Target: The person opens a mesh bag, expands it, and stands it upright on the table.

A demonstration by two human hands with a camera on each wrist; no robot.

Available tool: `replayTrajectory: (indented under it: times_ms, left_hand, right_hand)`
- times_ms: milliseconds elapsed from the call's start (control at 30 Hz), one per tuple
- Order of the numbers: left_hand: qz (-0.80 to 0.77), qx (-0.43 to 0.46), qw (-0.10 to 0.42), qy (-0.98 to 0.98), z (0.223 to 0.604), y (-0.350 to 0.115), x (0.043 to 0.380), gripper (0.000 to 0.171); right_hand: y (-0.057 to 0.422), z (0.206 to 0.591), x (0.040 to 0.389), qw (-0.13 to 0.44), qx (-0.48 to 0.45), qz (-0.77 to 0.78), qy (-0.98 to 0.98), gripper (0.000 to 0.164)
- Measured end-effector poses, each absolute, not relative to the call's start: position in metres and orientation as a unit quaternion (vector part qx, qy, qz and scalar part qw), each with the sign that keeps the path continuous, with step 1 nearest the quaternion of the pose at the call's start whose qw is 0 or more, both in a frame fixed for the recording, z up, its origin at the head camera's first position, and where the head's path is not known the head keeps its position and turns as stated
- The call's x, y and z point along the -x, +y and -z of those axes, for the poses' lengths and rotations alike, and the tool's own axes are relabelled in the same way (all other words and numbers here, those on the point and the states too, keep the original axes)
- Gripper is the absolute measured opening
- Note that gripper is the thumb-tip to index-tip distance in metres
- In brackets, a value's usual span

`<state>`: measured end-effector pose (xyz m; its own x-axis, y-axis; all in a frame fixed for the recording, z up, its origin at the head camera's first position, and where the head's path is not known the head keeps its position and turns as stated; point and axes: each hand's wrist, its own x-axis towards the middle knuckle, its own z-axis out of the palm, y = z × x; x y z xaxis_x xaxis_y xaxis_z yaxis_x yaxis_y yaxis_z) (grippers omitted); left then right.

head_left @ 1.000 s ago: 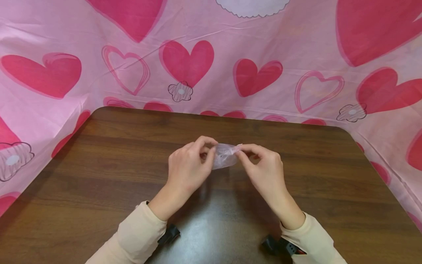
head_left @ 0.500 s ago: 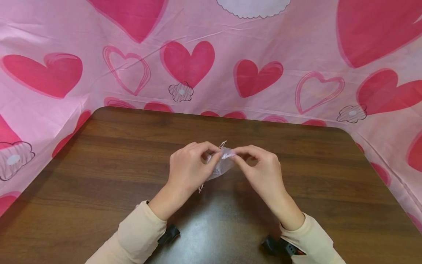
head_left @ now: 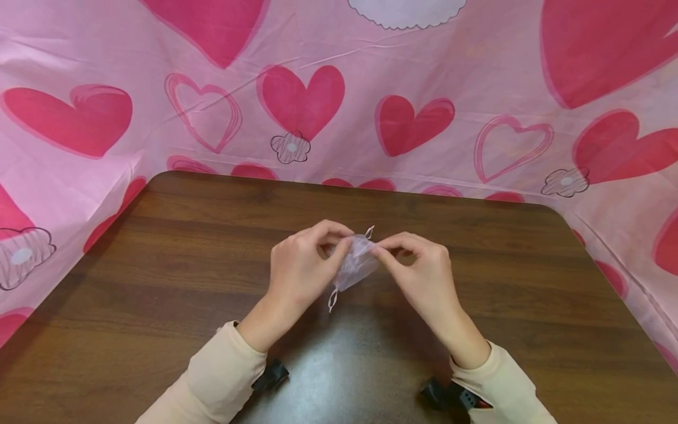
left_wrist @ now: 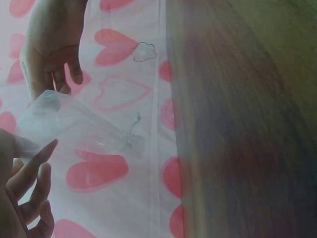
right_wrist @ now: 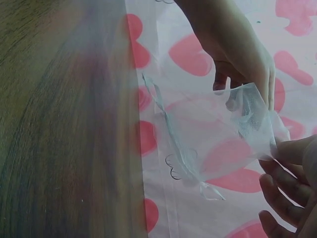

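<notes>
A small sheer white organza drawstring pouch [head_left: 357,270] is held between both hands above the table. Thumb and fingers of my left hand [head_left: 303,268] pinch its left side, and my right hand [head_left: 426,274] pinches a corner on the right. One drawstring loop [head_left: 332,300] dangles toward me, while the other loop [head_left: 369,232] sticks up at the far side. In the right wrist view, the pouch [right_wrist: 213,134] is see-through, with the cord [right_wrist: 171,129] running along the end away from the hands. I see nothing inside it.
Under the hands lies a dark brown wooden table [head_left: 185,282] with rounded far corners. A pink cloth [head_left: 360,47] printed with hearts hangs behind and beside it. Black wrist devices [head_left: 271,377] show at both cream sleeves [head_left: 228,365].
The pouch has turned between the hands, and both drawstring loops now show. My left hand dipped slightly, then rose again; my right hand has shifted slightly left and down.
</notes>
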<state>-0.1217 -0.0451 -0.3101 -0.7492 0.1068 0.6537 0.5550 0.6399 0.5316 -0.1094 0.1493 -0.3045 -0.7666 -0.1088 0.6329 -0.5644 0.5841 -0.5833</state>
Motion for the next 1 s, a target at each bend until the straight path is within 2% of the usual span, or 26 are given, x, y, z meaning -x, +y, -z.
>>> replayTrajectory:
  times_ms: [533,800,1000]
  left_hand:
    - [0.343,0.223,0.292,-0.864,0.3097,-0.0453,0.1211,0.015]
    - [0.329,0.253,0.292,-0.862,0.3102,-0.0442,0.1204,0.026]
    - [0.336,0.231,0.315,-0.857,0.3106,-0.0446,0.1215,0.018]
  right_hand:
    - [0.1496,0.3035,0.1105,0.28,-0.191,-0.422,-0.841,0.013]
    - [0.1496,0.3036,0.1108,0.269,-0.208,-0.437,-0.832,0.012]
    - [0.148,0.3031,0.1093,0.254,-0.225,-0.446,-0.829,0.016]
